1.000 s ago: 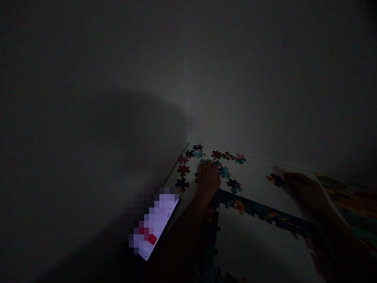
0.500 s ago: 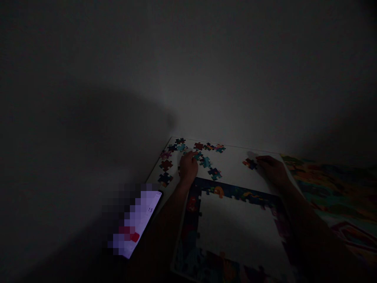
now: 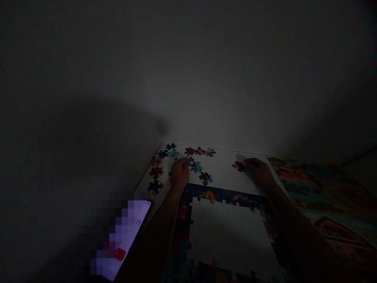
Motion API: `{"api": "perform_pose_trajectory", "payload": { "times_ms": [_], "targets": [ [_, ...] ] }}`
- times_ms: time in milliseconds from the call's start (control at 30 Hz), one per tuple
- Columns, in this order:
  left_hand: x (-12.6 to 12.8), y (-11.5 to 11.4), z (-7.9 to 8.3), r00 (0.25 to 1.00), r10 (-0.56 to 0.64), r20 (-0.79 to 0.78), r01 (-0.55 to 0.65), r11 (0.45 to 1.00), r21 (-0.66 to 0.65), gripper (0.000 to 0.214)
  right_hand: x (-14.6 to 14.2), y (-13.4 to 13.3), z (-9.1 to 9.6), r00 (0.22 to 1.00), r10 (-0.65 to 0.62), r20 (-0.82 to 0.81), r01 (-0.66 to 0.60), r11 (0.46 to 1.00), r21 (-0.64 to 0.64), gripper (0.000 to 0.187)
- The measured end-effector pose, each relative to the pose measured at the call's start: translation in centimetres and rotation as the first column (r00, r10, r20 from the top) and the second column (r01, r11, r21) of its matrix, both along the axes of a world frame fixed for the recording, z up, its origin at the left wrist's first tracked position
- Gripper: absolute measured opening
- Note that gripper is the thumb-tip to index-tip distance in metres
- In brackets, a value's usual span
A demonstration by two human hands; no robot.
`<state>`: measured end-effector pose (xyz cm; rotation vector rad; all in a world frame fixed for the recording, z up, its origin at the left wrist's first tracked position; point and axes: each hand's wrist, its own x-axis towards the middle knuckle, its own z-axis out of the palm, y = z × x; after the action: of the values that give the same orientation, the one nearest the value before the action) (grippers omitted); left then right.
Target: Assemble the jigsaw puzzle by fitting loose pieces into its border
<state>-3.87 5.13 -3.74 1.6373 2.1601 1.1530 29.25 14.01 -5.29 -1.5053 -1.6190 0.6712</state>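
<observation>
Phone: a phone (image 3: 125, 236) lies tilted at the lower left, its lit screen partly pixelated, just beside the left forearm.

Loose pieces: loose jigsaw pieces (image 3: 156, 171) lie scattered across the top of a white puzzle board (image 3: 224, 169), in a rough column along its left edge and a row along its far edge.

Left grip: the left hand (image 3: 179, 175) is curled over, fingers close together and pointing forward, with the fingertips (image 3: 184, 161) at a teal jigsaw piece (image 3: 188, 160). The shadows hide whether they pinch it or only touch it.

Left arm: the left forearm (image 3: 153, 236) rises from the bottom edge and angles up and right, with the wrist just above the board's assembled section.

Assembled section: a dark, multicoloured jigsaw border (image 3: 224, 196) forms a frame on the board, between the hands and the bottom edge, with white board showing inside it.

Right grip: the right hand (image 3: 257, 173) lies low, palm down, fingers together and extended, with the fingertips (image 3: 246, 162) touching a dark orange-and-navy jigsaw piece (image 3: 240, 166). No pinch is visible.

Right arm: the right forearm (image 3: 288, 224) runs up and left from the lower right, across the board's right edge.

Far right: a colourful printed picture (image 3: 324, 192) lies beside the board.
</observation>
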Motion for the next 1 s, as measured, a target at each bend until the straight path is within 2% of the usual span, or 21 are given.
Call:
{"api": "perform_pose_trajectory", "payload": {
  "times_ms": [167,267,567,1000],
  "targets": [
    [0.33,0.12,-0.02,0.988,-0.1,-0.118,0.095,0.995,-0.042,0.037,0.14,0.37,-0.63,1.0,0.006,0.001,-0.006,1.0,0.016,0.033],
    [0.53,-0.08,-0.12,0.975,-0.122,-0.184,0.11,0.991,-0.075,0.035,0.15,0.44,-0.75,1.0,0.008,-0.005,-0.008,1.0,0.029,0.033],
    [0.67,-0.33,-0.49,0.948,-0.118,-0.296,0.084,0.989,-0.125,0.037,-0.17,0.2,-0.3,1.0,0.013,-0.005,-0.013,1.0,0.013,0.029],
    [0.95,-0.81,0.01,0.929,-0.052,-0.366,0.004,0.991,-0.132,0.035,-0.15,0.31,-0.56,1.0,0.006,-0.019,-0.006,1.0,-0.02,0.034]
  ]
}}
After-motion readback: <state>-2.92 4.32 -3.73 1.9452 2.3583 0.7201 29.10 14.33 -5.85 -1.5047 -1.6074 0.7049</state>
